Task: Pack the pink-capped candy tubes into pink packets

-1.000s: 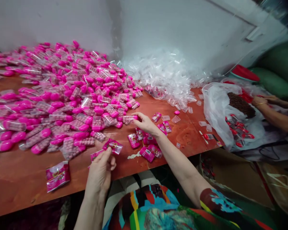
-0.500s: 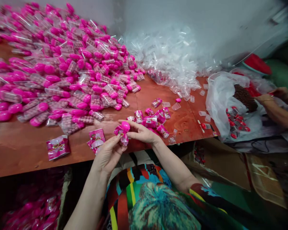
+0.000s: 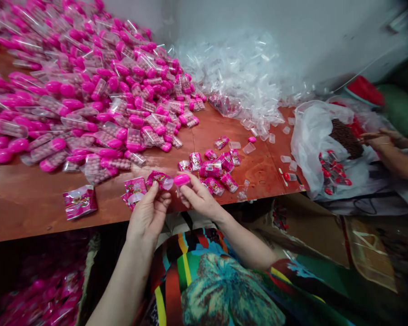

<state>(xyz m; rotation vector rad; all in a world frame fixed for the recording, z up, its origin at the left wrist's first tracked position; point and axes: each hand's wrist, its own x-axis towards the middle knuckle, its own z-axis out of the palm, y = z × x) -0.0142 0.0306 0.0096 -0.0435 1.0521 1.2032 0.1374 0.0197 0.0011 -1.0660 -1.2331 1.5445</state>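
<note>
My left hand (image 3: 150, 209) pinches a pink printed wrapper (image 3: 159, 179) above the table's front edge. Just to its right, my right hand (image 3: 197, 195) grips a pink-capped container (image 3: 182, 180), its lower part hidden by the fingers. Flat pink packets (image 3: 135, 186) lie left of the left hand, with one more packet (image 3: 79, 202) farther left. Beyond the right hand sits a group of small pink wrapped pieces (image 3: 211, 169).
Pink-capped tubes (image 3: 88, 90) are heaped at the back left and clear plastic cups (image 3: 245, 77) at the back centre. A white bag (image 3: 306, 149) stands at right, near another person's hands (image 3: 382, 140). Boxes sit below the red-brown table (image 3: 30, 217).
My hands have moved apart, parting the wrapper from the pink-capped container. The wrapper has shifted left with my left hand. The other person's hands have moved slightly.
</note>
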